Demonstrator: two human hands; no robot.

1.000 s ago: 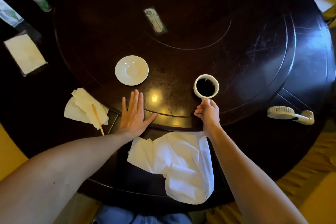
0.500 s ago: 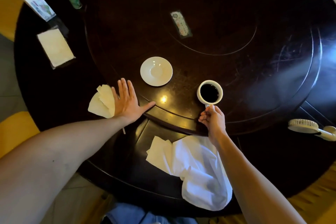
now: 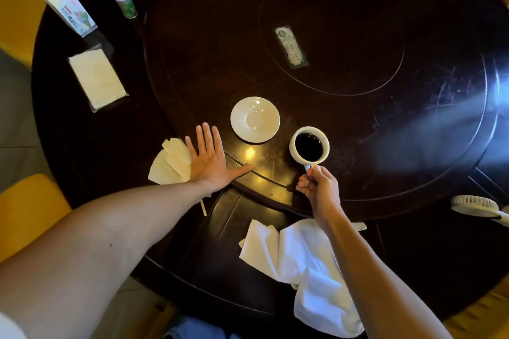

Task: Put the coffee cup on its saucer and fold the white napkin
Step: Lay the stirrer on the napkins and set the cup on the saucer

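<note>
A white coffee cup (image 3: 309, 146) full of dark coffee sits on the dark round table, just right of and nearer than the empty white saucer (image 3: 255, 119). My right hand (image 3: 319, 187) pinches the cup's handle from the near side. My left hand (image 3: 210, 158) lies flat and open on the table, left of the saucer, its thumb pointing toward the cup. The white napkin (image 3: 300, 264) lies crumpled at the near table edge, under my right forearm, partly hanging over the edge.
Crumpled paper tissues (image 3: 170, 164) and a wooden stick (image 3: 203, 206) lie beside my left hand. A tissue pack (image 3: 97, 78), a carton (image 3: 67, 7) and a small bottle (image 3: 124, 0) stand far left. A card (image 3: 291, 45) lies mid-table, a hand fan (image 3: 478, 206) at right.
The cup, held by my right hand, has come closer to the saucer. My left hand stays flat on the table. The camera has shifted.
</note>
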